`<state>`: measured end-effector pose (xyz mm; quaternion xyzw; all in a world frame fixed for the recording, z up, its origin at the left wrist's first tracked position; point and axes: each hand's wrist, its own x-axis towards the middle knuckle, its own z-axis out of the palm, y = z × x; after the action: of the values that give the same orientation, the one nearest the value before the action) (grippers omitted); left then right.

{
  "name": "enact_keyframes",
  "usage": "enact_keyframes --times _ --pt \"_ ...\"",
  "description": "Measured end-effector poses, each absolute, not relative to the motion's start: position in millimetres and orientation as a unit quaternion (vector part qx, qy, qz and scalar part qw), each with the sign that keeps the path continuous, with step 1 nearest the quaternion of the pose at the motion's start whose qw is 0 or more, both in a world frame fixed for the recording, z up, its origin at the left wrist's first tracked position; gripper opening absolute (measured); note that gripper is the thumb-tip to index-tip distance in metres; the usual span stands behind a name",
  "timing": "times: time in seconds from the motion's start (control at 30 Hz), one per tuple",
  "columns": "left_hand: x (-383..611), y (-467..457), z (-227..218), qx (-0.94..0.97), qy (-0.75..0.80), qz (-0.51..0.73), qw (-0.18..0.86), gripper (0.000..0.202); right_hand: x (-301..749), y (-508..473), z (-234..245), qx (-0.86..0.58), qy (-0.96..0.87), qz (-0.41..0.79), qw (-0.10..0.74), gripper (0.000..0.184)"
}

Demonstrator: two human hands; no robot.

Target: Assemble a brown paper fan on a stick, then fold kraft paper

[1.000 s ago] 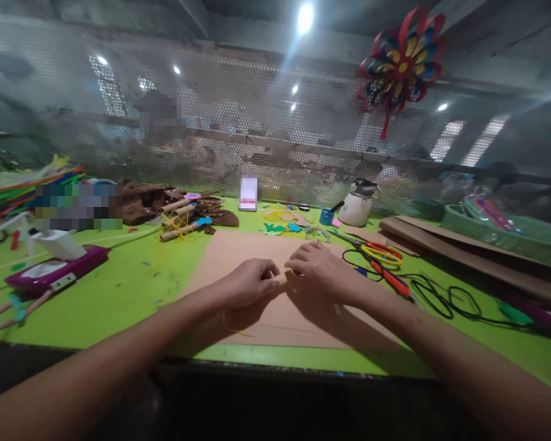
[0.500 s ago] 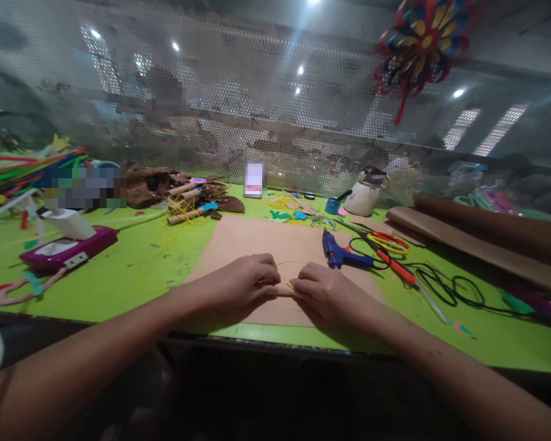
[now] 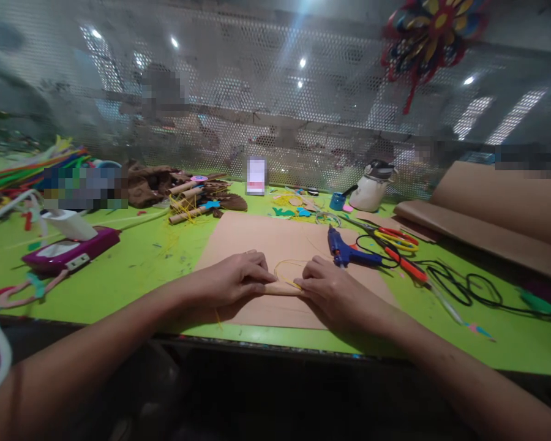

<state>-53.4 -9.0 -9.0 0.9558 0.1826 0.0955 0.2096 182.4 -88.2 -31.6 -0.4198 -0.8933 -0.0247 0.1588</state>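
A thin rolled brown paper stick (image 3: pixel 282 289) lies across the near part of a brown paper sheet (image 3: pixel 275 245), and both my hands grip it. My left hand (image 3: pixel 232 283) has its fingers closed on the stick's left end. My right hand (image 3: pixel 333 293) pinches the right end. A loop of thin yellow string (image 3: pixel 287 269) arcs up from the stick between my two hands. A blue glue gun (image 3: pixel 346 252) lies on the sheet just beyond my right hand.
Green table (image 3: pixel 119 275) edge runs near my forearms. Red and yellow scissors (image 3: pixel 397 240) and black cable (image 3: pixel 454 285) lie right. A purple device (image 3: pixel 71 251) sits left, paper rolls (image 3: pixel 190 205) and scraps behind, a white pot (image 3: pixel 370 190), brown paper roll (image 3: pixel 487 214) far right. Mesh wall behind.
My hands drew back toward the table's near edge with the stick, uncovering the blue glue gun. The yellow string loop now shows between them. The camera has tilted slightly.
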Motion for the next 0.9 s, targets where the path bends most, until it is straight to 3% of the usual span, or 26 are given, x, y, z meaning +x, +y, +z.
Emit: enact_keyframes --times 0.47,0.67,0.9 --pt "-57.5 -10.8 -16.9 0.947 0.177 0.127 0.238 0.031 178.6 -92.7 -33.7 -0.433 -0.876 -0.014 0.210 0.019" --pt "-57.9 -14.5 -14.7 0.940 0.199 0.121 0.248 0.032 162.1 -85.9 -25.1 -0.386 -0.896 0.051 0.213 0.006" --pt "-62.1 -14.9 -11.5 0.939 0.223 0.120 0.232 0.031 157.3 -77.8 -41.0 -0.424 -0.868 0.070 0.251 0.016"
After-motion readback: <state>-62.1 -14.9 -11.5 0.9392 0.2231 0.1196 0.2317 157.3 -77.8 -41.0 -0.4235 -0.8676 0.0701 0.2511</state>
